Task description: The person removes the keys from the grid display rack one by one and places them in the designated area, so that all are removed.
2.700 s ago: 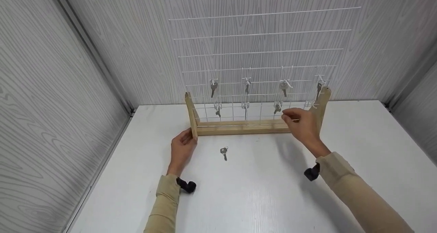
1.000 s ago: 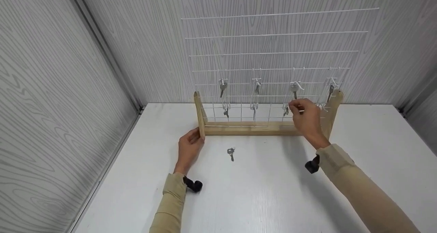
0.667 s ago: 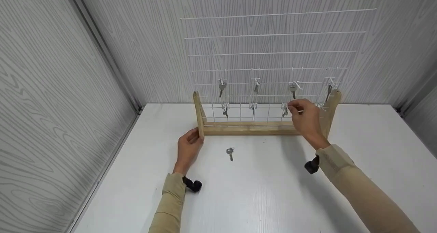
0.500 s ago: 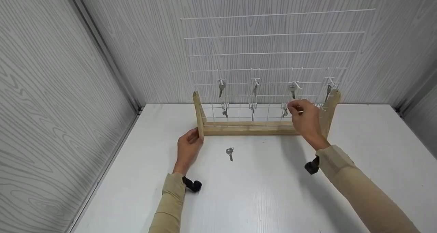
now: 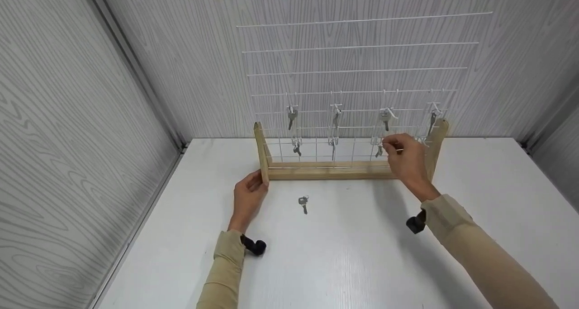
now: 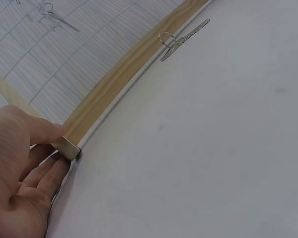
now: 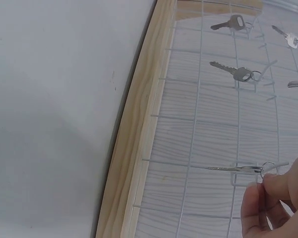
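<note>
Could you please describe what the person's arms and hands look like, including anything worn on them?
The left hand and right hand wear no gloves. The left sleeve and right sleeve are plain khaki, with cuffs near the wrists. A small black wrist camera shows on each arm.

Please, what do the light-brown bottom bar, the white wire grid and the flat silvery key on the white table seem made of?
Bottom bar: wood, apparently unpainted; grain lines show. Wire grid: probably metal, painted or plastic-coated; its thin rods are evenly white. Key: likely metal, smooth; it has a grey sheen.
</note>
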